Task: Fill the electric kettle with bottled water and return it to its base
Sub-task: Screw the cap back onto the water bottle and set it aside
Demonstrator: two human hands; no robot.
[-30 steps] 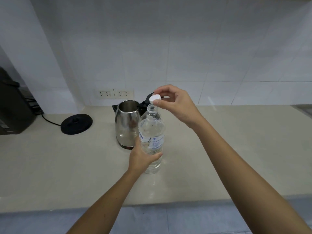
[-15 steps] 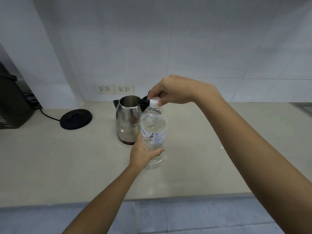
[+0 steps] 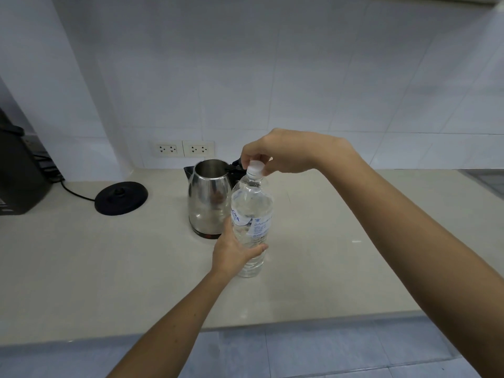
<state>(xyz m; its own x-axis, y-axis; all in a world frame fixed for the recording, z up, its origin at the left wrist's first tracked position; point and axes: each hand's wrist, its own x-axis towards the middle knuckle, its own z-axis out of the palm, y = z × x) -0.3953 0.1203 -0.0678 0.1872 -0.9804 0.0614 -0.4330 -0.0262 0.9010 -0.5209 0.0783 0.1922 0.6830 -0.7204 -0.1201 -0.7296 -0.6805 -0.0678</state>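
Note:
A clear plastic water bottle (image 3: pixel 252 205) with a white and blue label stands upright on the beige counter (image 3: pixel 81 268). My left hand (image 3: pixel 234 252) grips its lower body. My right hand (image 3: pixel 283 151) pinches the white cap (image 3: pixel 256 168), which sits on the bottle's neck. Just behind the bottle stands the steel electric kettle (image 3: pixel 208 197) with its lid open; its black handle is mostly hidden by my right hand. The round black kettle base (image 3: pixel 121 197) lies on the counter to the kettle's left, apart from it.
A black cord (image 3: pixel 73 192) runs from the base to the left, toward a dark appliance (image 3: pixel 19 173) at the counter's far left. Two wall sockets (image 3: pixel 185 149) sit on the tiled wall behind the kettle. The counter's front edge (image 3: pixel 245 327) runs near my forearms.
One second ago my right hand held the cap lifted just above the open neck. It lowered the cap onto the neck and still grips it. The bottle and kettle stayed in place.

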